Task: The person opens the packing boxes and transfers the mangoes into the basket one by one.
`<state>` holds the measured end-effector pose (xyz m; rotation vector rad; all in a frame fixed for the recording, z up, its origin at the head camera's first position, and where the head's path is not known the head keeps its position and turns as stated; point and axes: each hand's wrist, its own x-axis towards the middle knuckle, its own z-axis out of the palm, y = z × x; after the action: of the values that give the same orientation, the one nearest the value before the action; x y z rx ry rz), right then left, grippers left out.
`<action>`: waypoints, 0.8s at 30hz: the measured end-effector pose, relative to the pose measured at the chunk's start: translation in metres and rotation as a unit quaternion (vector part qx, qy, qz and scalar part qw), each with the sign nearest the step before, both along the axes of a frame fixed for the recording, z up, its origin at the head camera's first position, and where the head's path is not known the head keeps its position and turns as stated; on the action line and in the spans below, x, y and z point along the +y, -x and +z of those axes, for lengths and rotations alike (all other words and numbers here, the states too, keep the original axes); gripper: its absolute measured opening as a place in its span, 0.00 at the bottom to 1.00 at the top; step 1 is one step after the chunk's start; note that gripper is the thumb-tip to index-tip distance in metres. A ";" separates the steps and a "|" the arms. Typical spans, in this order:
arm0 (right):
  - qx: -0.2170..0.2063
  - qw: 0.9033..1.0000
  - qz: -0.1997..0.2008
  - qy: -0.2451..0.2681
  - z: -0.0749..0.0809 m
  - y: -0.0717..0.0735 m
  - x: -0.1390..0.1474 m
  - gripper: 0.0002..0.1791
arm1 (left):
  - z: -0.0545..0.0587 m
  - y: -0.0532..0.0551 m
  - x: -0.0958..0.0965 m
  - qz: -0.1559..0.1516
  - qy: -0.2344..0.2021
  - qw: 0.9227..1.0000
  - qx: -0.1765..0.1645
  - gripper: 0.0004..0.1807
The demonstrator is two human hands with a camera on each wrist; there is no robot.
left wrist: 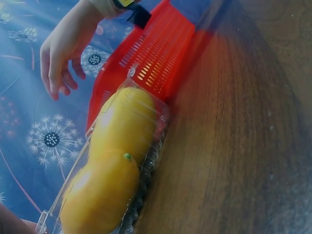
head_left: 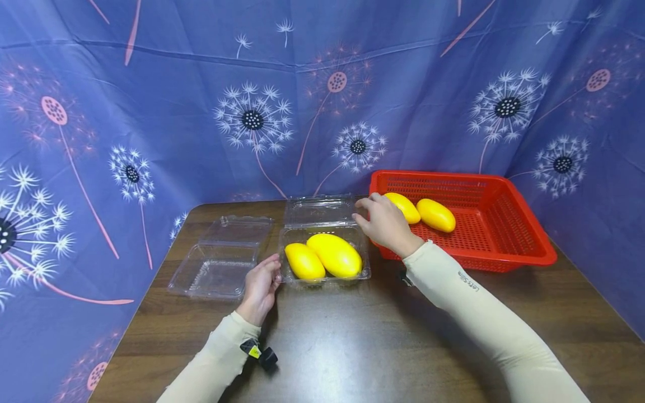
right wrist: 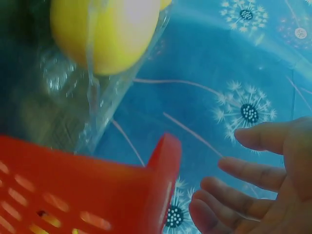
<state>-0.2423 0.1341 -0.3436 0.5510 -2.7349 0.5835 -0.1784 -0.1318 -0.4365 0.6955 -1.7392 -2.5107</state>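
Note:
In the head view, two yellow mangoes [head_left: 335, 256] lie side by side in a clear plastic clamshell container [head_left: 367, 274], its lid [head_left: 319, 211] tipped back. My left hand [head_left: 260, 285] holds this container's left edge with bent fingers; the left wrist view catches only a sliver of that hand. My right hand [head_left: 385, 224] hovers between the lid and the red basket [head_left: 529, 240], overlapping the basket's left rim. Nothing is in its grasp, and its fingers [right wrist: 253, 173] spread loosely in the right wrist view. Two more mangoes [head_left: 436, 215] lie in the basket, one partly hidden by the right hand.
A second clear clamshell container [head_left: 216, 274] lies open left of my left hand, nothing inside it. All of this sits on a brown wooden table [head_left: 322, 347]. A blue dandelion-print cloth [head_left: 302, 112] hangs behind and along the sides.

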 end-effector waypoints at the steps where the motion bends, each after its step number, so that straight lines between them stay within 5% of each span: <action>1: 0.005 1.000 0.005 0.003 -0.002 -0.003 0.000 0.18 | 0.000 0.001 0.000 -0.001 0.002 1.000 -0.002 0.24; 24: 0.055 0.995 0.054 0.056 -0.033 -0.044 -0.001 0.13 | -0.003 0.004 -0.001 -0.002 0.018 1.000 -0.003 0.23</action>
<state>-0.1982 0.1329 -0.3762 0.6840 -2.5630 0.7056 -0.1823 -0.1326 -0.4398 0.6989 -1.7836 -2.4767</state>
